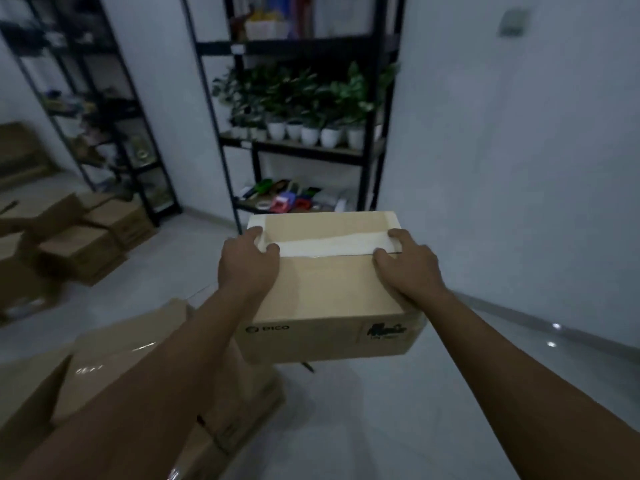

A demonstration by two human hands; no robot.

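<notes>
Cardboard box (329,292) held at 12 o'clock, straight out from the person's chest, with its long axis running 9 to 3 o'clock across the body. The left hand (247,263) grips the 9 o'clock end, thumb on the lid and fingers curled over the far edge. The right hand (407,265) clamps the 3 o'clock end, fingers bent onto the lid and palm over the corner. Both arms reach about equally far, so neither hand is nearer. A pale strip of tape (332,242) runs along the lid from one hand to the other, following the long axis.

The box appears to be raised above the grey floor (363,427). Whether its 9 o'clock bottom corner touches the stack of boxes (138,341) lying at 7 o'clock cannot be told.

Directly beyond the box, also at 12 o'clock, stands a black shelf rack (304,46) carrying a row of potted plants (304,98) in white pots, with small colourful items on its lowest shelf. More cartons (86,244) sit on the floor at 10 o'clock beside a second rack (104,98). A plain wall (519,133) closes the scene from 1 to 3 o'clock.

Judging by the line-up, any onward carry likely goes straight ahead, broadside to the rack.
</notes>
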